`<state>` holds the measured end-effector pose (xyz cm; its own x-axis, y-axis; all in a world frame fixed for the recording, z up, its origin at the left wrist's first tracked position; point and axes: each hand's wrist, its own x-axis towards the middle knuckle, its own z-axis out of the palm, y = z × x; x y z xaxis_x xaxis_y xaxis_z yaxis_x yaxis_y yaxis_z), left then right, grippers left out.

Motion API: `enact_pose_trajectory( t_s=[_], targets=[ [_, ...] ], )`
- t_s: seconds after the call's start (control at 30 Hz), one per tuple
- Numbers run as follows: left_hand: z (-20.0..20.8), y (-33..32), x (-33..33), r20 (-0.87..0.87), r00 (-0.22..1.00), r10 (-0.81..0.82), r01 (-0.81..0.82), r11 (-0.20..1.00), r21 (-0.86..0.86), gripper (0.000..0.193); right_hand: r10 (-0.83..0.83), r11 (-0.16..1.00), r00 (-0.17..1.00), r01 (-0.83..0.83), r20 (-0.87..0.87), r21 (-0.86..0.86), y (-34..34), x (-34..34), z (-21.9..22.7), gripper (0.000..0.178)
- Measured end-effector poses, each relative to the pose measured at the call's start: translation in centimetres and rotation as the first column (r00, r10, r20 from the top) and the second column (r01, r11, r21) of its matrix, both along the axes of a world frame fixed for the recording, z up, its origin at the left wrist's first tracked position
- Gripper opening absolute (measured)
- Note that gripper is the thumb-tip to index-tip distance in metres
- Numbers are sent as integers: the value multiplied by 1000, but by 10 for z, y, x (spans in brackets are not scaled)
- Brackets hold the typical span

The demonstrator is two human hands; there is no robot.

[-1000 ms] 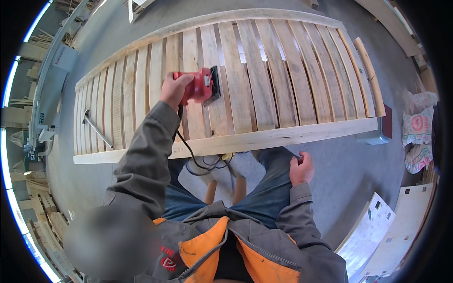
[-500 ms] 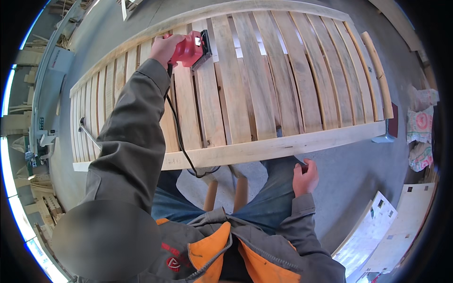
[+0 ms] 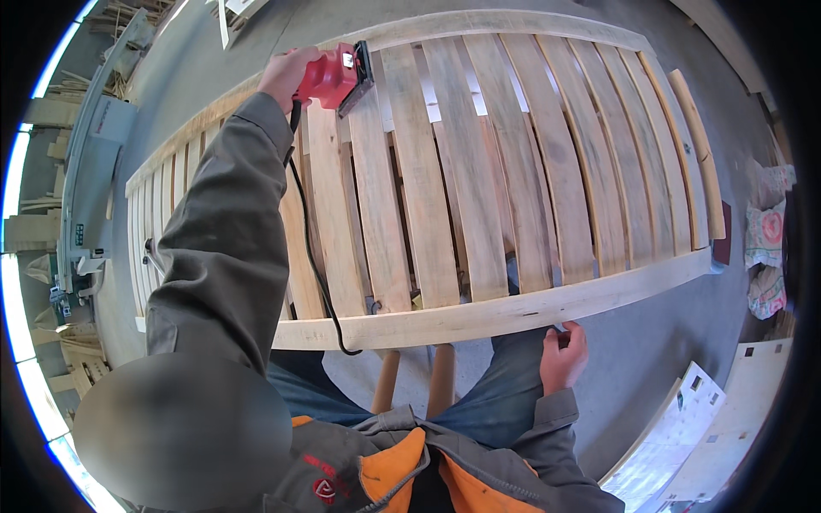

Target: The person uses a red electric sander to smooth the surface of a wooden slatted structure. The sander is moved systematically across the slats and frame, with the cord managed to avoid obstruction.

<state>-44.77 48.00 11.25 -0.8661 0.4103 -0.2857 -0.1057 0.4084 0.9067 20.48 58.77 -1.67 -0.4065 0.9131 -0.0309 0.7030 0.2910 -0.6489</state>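
My left hand (image 3: 286, 79) is closed round the rear of a red power sander (image 3: 328, 79). Its black base plate (image 3: 357, 79) rests on the slats near the far rail of a long wooden slatted frame (image 3: 479, 315). A black cord (image 3: 313, 265) runs from the tool across the slats and over the near rail. My right hand (image 3: 564, 357) is beside the near rail, right of my knees, its fingers loosely curled with a gap to the thumb and nothing visible in them. Whether its fingertips touch the rail I cannot tell.
A metal-headed tool (image 3: 152, 251) lies on the left slats, partly behind my sleeve. Along the right end runs a rounded wooden pole (image 3: 699, 158). Pale boards (image 3: 667, 436) lean at lower right, near patterned bags (image 3: 764, 231). A grey machine (image 3: 107, 128) stands left.
The sander and my left hand have shifted a little toward the far rail and left. The near rail now appears closer to my body and my right hand.
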Motion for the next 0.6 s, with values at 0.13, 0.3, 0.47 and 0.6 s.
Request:
enact_pose_trajectory(
  t_s=[0.13, 0.3, 0.47, 0.6],
  targets=[
    [-1, 1, -12, 15, 1000, -16, 16, 1000, 2, 34, 21, 1000, 1000, -21, 4, 10, 2, -2, 2, 27],
    [4, 14, -18, -52, 998, -23, 22, 1000, -19, 31, 33, 999, 998, -35, 44, 38, 0, 3, 0, 28],
    [5, 12, -18, -24, 999, -33, 32, 999, -5, 28, 1, 1000, 999, -3, 50, 27, -3, 2, 1, 28],
    [8, 12, -9, -34, 997, -66, 65, 997, -46, 36, 5, 1000, 998, -7, 65, 30, -2, 0, 1, 28]
  ],
)
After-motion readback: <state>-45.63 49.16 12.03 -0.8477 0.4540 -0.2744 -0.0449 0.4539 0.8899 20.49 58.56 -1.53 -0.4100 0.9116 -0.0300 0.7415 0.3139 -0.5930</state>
